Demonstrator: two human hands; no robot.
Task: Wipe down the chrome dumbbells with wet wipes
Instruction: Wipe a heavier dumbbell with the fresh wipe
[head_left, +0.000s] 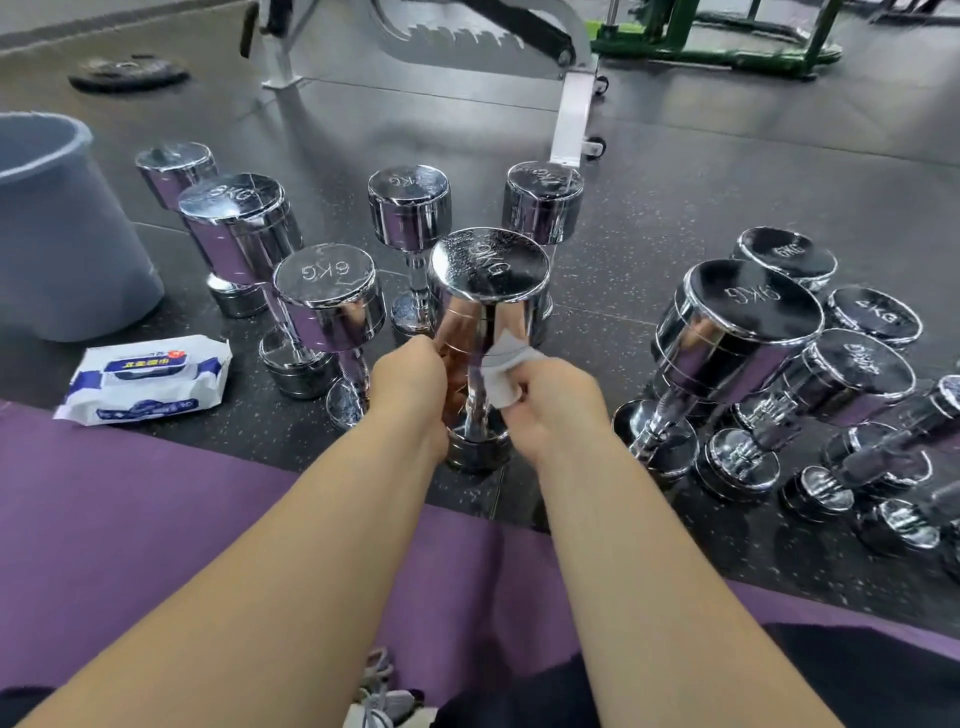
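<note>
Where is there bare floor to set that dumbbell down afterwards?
A bare strip of floor lies between the held dumbbell and the right cluster, widening toward the white bench frame. The left cluster is packed tight too.

Left hand (410, 387): fingers hidden behind handle of upright dumbbell (485, 291). Wet wipe (506, 376) partly buried in right hand (556, 402). Grey bin (62, 234) cut by left edge. Rightmost dumbbells (935, 413) blurred, cut by right edge. Wipe pack (150, 379) print unreadable. Shoe (384, 696) cut by bottom edge.

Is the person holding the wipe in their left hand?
No, the white wipe is pinched in the right hand against the upright dumbbell, while the left hand grips that dumbbell.
</note>
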